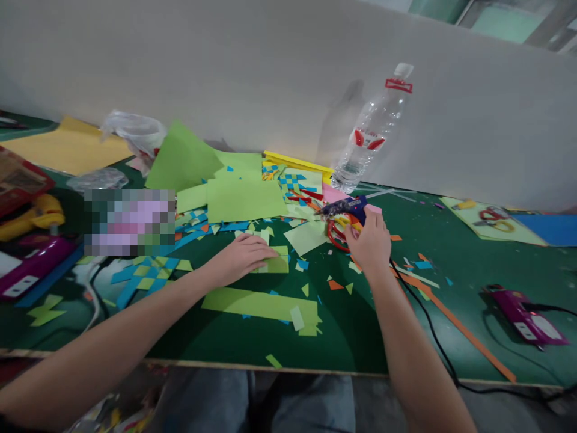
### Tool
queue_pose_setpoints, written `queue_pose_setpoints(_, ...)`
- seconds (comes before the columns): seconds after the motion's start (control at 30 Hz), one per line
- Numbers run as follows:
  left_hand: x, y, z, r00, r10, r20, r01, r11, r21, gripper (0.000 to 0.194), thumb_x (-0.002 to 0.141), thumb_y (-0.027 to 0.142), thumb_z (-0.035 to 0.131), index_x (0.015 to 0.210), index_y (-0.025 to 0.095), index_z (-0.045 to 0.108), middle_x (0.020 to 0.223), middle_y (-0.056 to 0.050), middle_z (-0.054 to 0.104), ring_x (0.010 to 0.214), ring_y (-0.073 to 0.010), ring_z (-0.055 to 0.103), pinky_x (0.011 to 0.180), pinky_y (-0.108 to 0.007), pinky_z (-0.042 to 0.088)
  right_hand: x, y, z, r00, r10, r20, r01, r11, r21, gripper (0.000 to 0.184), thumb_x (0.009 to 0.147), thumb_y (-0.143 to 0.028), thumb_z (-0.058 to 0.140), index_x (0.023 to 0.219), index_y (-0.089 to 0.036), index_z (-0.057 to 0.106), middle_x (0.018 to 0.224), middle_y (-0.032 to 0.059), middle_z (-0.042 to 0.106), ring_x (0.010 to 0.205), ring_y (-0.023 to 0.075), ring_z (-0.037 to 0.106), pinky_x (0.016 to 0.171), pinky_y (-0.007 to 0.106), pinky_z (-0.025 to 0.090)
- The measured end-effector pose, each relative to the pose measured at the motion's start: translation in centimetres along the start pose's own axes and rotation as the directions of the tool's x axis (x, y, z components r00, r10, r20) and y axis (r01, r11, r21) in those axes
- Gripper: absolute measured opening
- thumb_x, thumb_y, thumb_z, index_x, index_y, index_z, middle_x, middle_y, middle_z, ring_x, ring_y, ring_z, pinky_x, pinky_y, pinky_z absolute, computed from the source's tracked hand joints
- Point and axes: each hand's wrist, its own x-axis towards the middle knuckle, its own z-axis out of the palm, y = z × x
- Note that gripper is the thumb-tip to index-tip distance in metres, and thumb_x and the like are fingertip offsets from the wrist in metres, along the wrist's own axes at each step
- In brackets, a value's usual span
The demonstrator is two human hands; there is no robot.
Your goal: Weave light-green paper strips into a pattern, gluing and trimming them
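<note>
My left hand (250, 255) lies palm down on a short light-green paper strip (283, 260), fingers stretched out over it. My right hand (370, 239) is closed round a dark blue hot glue gun (349, 208), whose nozzle points left over the paper scraps. Just under the gun are red-handled scissors (336, 236), partly hidden by it. A longer green strip (261, 304) lies nearer to me, with a small pale piece on its right end. Behind my left hand is a large green sheet (246, 200).
A clear plastic bottle (369, 132) leans against the grey wall. A black cord (426, 319) runs down beside my right forearm. Purple power strips (525, 316) sit at both sides. Woven blue-green paper (146, 276), an orange strip (469, 331) and many cuttings cover the green table.
</note>
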Motion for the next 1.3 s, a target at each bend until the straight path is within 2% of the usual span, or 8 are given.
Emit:
queue_pose_setpoints(0.37, -0.1, -0.5, 0.5, 0.999, 0.007, -0.041, -0.011, 0.995, -0.099, 0.033, 0.096, 0.029, 0.046, 0.126, 0.022, 0.056, 0.115, -0.008, 0.065, 0.11, -0.0208, 0.056, 0.099, -0.04, 0.04, 0.0, -0.3, -0.1, 1.0, -0.004, 0.007, 0.004, 1.0, 0.008, 0.052, 0.082, -0.037, 0.049, 0.126, -0.01, 0.046, 0.12, 0.0196, 0.057, 0.108, 0.0323, 0.055, 0.088, 0.044, 0.045)
queue_pose_setpoints(0.57, -0.1, -0.7, 0.7, 0.998, 0.01, -0.061, -0.019, 0.989, -0.148, 0.038, 0.093, 0.024, 0.052, 0.131, 0.023, 0.05, 0.106, -0.007, 0.065, 0.098, -0.019, 0.059, 0.087, -0.034, 0.048, -0.2, -0.5, 0.0, 0.999, -0.038, 0.017, 0.038, 0.999, 0.025, 0.054, 0.082, -0.037, 0.05, 0.128, -0.01, 0.045, 0.12, 0.0193, 0.057, 0.109, 0.0326, 0.055, 0.088, 0.044, 0.045)
queue_pose_setpoints(0.7, 0.0, -0.6, 0.6, 0.998, -0.001, -0.065, -0.009, 0.988, -0.153, 0.031, 0.093, 0.02, 0.05, 0.124, 0.022, 0.056, 0.106, -0.007, 0.064, 0.097, -0.0192, 0.059, 0.084, -0.033, 0.048, -0.4, -0.7, 0.2, 0.997, -0.077, 0.018, 0.076, 0.996, 0.039, 0.052, 0.082, -0.035, 0.051, 0.128, -0.01, 0.045, 0.119, 0.02, 0.058, 0.11, 0.0328, 0.054, 0.089, 0.045, 0.045)
queue_pose_setpoints(0.83, 0.0, -0.4, 0.4, 0.999, -0.027, -0.041, 0.02, 0.986, -0.167, 0.02, 0.091, 0.018, 0.05, 0.108, 0.021, 0.062, 0.109, -0.007, 0.062, 0.1, -0.0194, 0.059, 0.086, -0.033, 0.047, -0.4, -0.9, 0.4, 0.994, -0.103, 0.027, 0.101, 0.994, 0.042, 0.05, 0.082, -0.033, 0.051, 0.126, -0.01, 0.047, 0.118, 0.0195, 0.059, 0.109, 0.0329, 0.055, 0.09, 0.046, 0.044)
queue_pose_setpoints(1.0, 0.0, -0.2, 0.0, 0.996, -0.069, -0.064, 0.056, 0.98, -0.189, 0.007, 0.089, 0.022, 0.055, 0.093, 0.02, 0.06, 0.106, -0.006, 0.06, 0.099, -0.0188, 0.058, 0.084, -0.031, 0.047, -0.6, -1.5, 0.3, 0.99, -0.135, 0.027, 0.134, 0.99, 0.043, 0.05, 0.081, -0.031, 0.053, 0.125, -0.009, 0.049, 0.118, 0.0181, 0.06, 0.107, 0.0322, 0.056, 0.089, 0.045, 0.045)
queue_pose_setpoints(1.2, -0.3, -0.3, -0.4, 0.987, -0.141, -0.078, 0.129, 0.981, -0.142, 0.015, 0.086, 0.034, 0.061, 0.091, 0.02, 0.06, 0.093, -0.004, 0.065, 0.086, -0.0185, 0.061, 0.078, -0.032, 0.046, -1.6, -3.0, 0.2, 0.968, -0.248, 0.033, 0.246, 0.968, 0.048, 0.047, 0.084, -0.032, 0.053, 0.125, -0.009, 0.05, 0.119, 0.017, 0.061, 0.109, 0.031, 0.056, 0.091, 0.044, 0.046)
queue_pose_setpoints(1.3, -0.4, -0.3, -0.6, 0.989, -0.121, -0.082, 0.111, 0.987, -0.12, 0.018, 0.085, 0.038, 0.063, 0.09, 0.02, 0.061, 0.088, -0.002, 0.068, 0.084, -0.0188, 0.061, 0.079, -0.033, 0.045, -2.2, -3.7, 0.2, 0.949, -0.315, 0.021, 0.313, 0.948, 0.062, 0.046, 0.086, -0.032, 0.051, 0.126, -0.009, 0.049, 0.12, 0.0176, 0.061, 0.111, 0.0304, 0.056, 0.093, 0.044, 0.045)
